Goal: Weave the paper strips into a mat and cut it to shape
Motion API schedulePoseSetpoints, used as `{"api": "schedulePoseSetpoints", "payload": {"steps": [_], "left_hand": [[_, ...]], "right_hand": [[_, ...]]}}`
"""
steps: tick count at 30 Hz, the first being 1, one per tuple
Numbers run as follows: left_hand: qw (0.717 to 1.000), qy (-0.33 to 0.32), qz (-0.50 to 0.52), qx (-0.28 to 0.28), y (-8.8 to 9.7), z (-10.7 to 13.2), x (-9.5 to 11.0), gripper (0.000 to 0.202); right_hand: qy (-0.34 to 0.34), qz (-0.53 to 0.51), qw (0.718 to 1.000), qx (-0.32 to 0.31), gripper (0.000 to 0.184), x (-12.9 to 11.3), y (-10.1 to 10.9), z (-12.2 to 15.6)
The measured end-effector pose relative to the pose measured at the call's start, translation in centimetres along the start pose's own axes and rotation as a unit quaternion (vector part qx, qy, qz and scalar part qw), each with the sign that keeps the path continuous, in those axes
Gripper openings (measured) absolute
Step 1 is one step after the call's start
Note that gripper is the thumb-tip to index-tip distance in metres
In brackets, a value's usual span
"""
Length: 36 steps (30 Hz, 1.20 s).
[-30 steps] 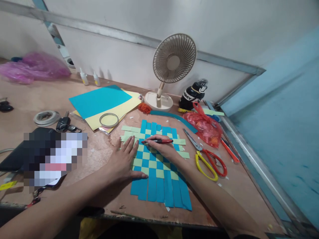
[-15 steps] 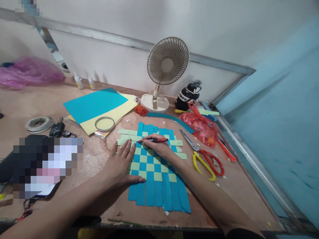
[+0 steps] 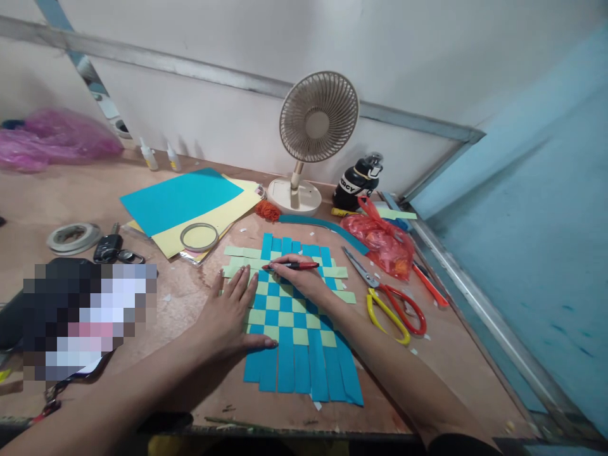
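Observation:
A woven mat of blue and pale green paper strips [image 3: 297, 323] lies flat on the wooden table [image 3: 199, 380]. My left hand [image 3: 230, 310] rests on its left edge, palm down, fingers spread. My right hand [image 3: 304, 282] lies over the upper part of the mat and grips a red marker [image 3: 291, 266], whose tip points left onto a green strip near my left fingertips.
Scissors with red and yellow handles [image 3: 389, 304] lie right of the mat, beside a red plastic bag [image 3: 380, 240]. Behind stand a small fan [image 3: 313, 133], a black bottle [image 3: 356, 180], blue and yellow paper sheets [image 3: 190, 202], tape rolls [image 3: 198, 235] and glue bottles [image 3: 148, 155].
The view shifted slightly between frames. Both hands stay on the mat, and the marker tip remains at about the same spot.

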<state>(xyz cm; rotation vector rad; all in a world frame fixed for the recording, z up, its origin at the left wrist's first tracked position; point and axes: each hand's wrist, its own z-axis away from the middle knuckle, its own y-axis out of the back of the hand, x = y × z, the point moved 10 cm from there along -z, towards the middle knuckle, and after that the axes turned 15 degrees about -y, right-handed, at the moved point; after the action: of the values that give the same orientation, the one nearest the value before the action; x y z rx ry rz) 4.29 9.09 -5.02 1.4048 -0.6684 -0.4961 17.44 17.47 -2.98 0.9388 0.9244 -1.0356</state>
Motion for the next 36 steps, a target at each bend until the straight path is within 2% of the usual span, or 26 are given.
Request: {"api": "schedulePoseSetpoints", "payload": {"steps": [7, 11, 15, 27, 36], "left_hand": [[1.0, 0.003, 0.0, 0.001, 0.4, 0.1, 0.0, 0.132], [1.0, 0.005, 0.012, -0.009, 0.5, 0.1, 0.1, 0.13], [1.0, 0.0, 0.006, 0.008, 0.5, 0.0, 0.0, 0.132], [1.0, -0.006, 0.002, 0.027, 0.4, 0.1, 0.0, 0.127], [1.0, -0.004, 0.004, 0.001, 0.2, 0.0, 0.0, 0.129]], "right_hand": [[0.005, -0.014, 0.999, 0.042, 0.024, 0.1, 1.2, -0.4], [0.015, -0.035, 0.998, 0.042, 0.026, 0.3, 1.8, -0.8], [0.007, -0.067, 0.997, 0.049, 0.029, 0.5, 2.4, -0.9], [0.019, -0.002, 0.992, 0.121, 0.028, 0.5, 4.9, -0.3], [0.009, -0.011, 0.99, 0.142, 0.026, 1.0, 6.6, 0.9]]}}
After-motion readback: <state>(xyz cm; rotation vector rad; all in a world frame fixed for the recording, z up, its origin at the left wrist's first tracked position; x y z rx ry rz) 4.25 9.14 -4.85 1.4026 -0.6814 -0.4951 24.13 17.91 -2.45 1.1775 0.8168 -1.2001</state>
